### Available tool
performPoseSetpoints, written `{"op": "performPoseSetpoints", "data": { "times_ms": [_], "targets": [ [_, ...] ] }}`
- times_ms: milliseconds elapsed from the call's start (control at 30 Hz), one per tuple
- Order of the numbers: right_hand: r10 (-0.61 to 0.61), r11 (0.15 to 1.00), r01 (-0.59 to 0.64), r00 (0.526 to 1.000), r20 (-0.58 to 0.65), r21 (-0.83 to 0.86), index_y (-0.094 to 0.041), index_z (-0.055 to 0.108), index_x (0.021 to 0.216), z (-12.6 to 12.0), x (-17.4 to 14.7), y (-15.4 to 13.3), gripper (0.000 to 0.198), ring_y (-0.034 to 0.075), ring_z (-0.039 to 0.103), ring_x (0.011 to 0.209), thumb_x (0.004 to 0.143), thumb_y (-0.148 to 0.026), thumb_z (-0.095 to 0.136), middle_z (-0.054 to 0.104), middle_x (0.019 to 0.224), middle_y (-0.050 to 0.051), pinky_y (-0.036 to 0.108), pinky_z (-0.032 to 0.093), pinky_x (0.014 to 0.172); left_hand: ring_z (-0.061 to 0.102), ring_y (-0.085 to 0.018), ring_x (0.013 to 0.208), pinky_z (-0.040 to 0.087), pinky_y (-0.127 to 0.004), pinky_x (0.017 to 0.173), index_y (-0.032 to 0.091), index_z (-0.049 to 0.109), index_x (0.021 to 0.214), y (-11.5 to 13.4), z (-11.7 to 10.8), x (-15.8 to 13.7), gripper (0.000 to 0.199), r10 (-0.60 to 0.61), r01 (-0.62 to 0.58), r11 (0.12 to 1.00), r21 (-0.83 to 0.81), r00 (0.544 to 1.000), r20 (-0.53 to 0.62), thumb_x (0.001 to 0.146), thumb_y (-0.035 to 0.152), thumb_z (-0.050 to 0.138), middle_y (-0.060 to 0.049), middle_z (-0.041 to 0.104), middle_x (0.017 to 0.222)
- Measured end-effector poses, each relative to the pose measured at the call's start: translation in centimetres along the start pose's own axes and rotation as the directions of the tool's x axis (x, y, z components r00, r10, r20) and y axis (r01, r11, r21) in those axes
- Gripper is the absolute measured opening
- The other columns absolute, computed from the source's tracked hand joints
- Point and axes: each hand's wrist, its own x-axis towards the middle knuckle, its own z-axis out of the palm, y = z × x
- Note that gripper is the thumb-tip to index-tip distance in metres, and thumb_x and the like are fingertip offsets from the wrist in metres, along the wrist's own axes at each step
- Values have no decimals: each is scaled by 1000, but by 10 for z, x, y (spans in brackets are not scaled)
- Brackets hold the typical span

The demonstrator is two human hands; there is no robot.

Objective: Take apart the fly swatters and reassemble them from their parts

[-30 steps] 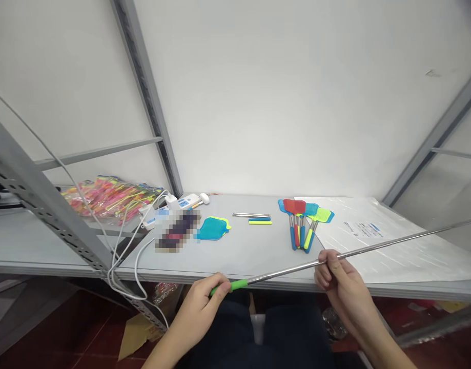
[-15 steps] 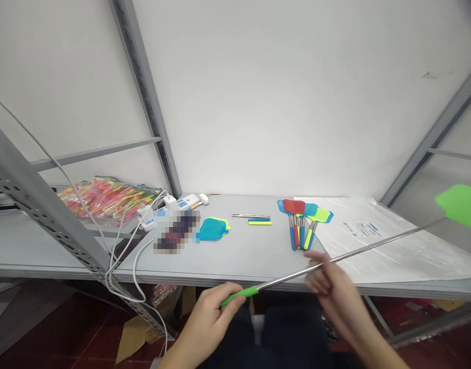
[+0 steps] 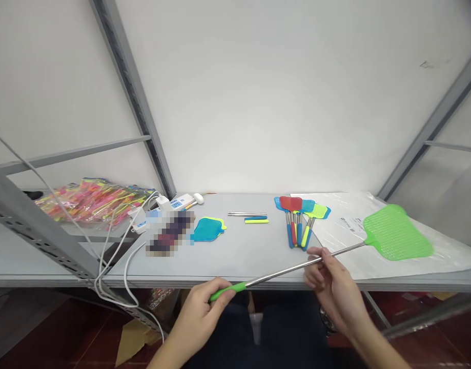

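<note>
My left hand [image 3: 206, 312] is closed around the green handle of a fly swatter [image 3: 398, 233]. Its metal rod slants up to the right, and the green mesh head hangs over the white sheet. Partway along that rod, my right hand [image 3: 331, 284] pinches it between thumb and fingers. Beyond my right hand lies a fan of shorter swatters [image 3: 297, 220] with red, blue and yellow heads. Loose metal rods [image 3: 246, 213] and a blue and a yellow handle [image 3: 256, 220] rest mid-table. Left of them is a small stack of blue and yellow swatter heads [image 3: 209, 229].
A white plastic sheet [image 3: 346, 215] covers the table's right part. At the left stand a power strip [image 3: 181, 203] with white cables, a blurred-out item [image 3: 169, 234] and bagged colourful goods [image 3: 97, 202]. Grey metal shelf posts [image 3: 131, 92] rise at both sides.
The swatter's rod has become shorter, its green head now nearer my right hand and fully in view. My right hand stays on the rod. The view has shifted slightly.
</note>
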Motion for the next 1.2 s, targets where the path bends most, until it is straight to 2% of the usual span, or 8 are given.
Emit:
{"op": "performPoseSetpoints", "data": {
  "times_ms": [133, 267, 400, 533, 800, 933, 1067, 1200],
  "targets": [
    [83, 994, -77, 993, 81, -75, -16, 66, 104, 11, -7, 11, 33, 8, 26, 52, 88, -44, 60, 32, 57, -6, 22, 28, 49, 58, -14, 65, 44, -20, 64, 21, 68, 83, -2, 8, -3, 32, 4, -4, 1000, -2, 1000, 2, 93, 44, 49, 2, 66, 69],
    [101, 994, -100, 995, -14, 33, -14, 64, 106, -4, 3, -8, 39, 6, 20, 50, 85, -47, 63, 24, 57, -9, 20, 26, 46, 63, -16, 74, 48, -22, 72, 23, 70, 87, -23, -4, -8, 28, -3, 3, 1000, 3, 1000, -18, 90, 44, 54, 0, 71, 78],
    [-2, 984, 35, 982, -189, 172, -17, 59, 82, -23, 19, -28, 33, 6, 16, 46, 85, -50, 61, 18, 54, -10, 20, 24, 42, 66, -19, 77, 50, -23, 74, 22, 72, 86, -36, -18, -7, 28, -26, 25, 1000, -17, 999, -41, 87, 45, 56, -2, 73, 81],
    [-186, 978, 208, 907, -378, 18, -21, 46, 73, -20, 24, -24, 31, 6, 30, 46, 79, -38, 71, 35, 60, -9, 22, 28, 43, 66, -20, 78, 50, -22, 69, 20, 72, 83, -31, -22, 1, 29, -51, 46, 997, -55, 995, -84, 85, 46, 58, -3, 73, 82],
    [-330, 944, 314, 919, -218, -105, -22, 28, 64, 21, 29, -3, 45, 7, 19, 47, 91, -43, 57, 17, 55, -10, 24, 24, 45, 45, -10, 50, 35, -19, 46, 18, 63, 80, 4, -1, 41, 35, -90, 89, 987, -137, 996, 2, 91, 48, 50, 2, 58, 60],
    [-333, 943, 313, 911, -245, -118, -22, 28, 63, 11, 48, -7, 45, 8, 19, 48, 92, -46, 54, 18, 55, -9, 24, 25, 45, 48, -11, 55, 36, -19, 49, 19, 63, 80, 9, 5, 63, 34, -86, 87, 987, -137, 996, 15, 92, 47, 49, 2, 60, 65],
    [-212, 975, 192, 958, -195, -115, -22, 33, 65, -8, 66, -16, 41, 7, 16, 46, 90, -41, 58, 16, 53, -10, 22, 24, 42, 55, -13, 65, 40, -20, 59, 20, 66, 81, 6, 6, 83, 32, -43, 47, 998, -42, 994, 102, 92, 45, 50, 1, 64, 72],
    [-188, 973, 153, 959, -210, -172, -21, 48, 76, -23, 84, -35, 26, 7, 29, 49, 80, -29, 72, 35, 60, -8, 20, 29, 41, 59, -15, 71, 43, -20, 65, 22, 68, 80, -4, 5, 100, 31, -63, 62, 998, 6, 984, 168, 91, 45, 51, 1, 67, 75]
  ]
}}
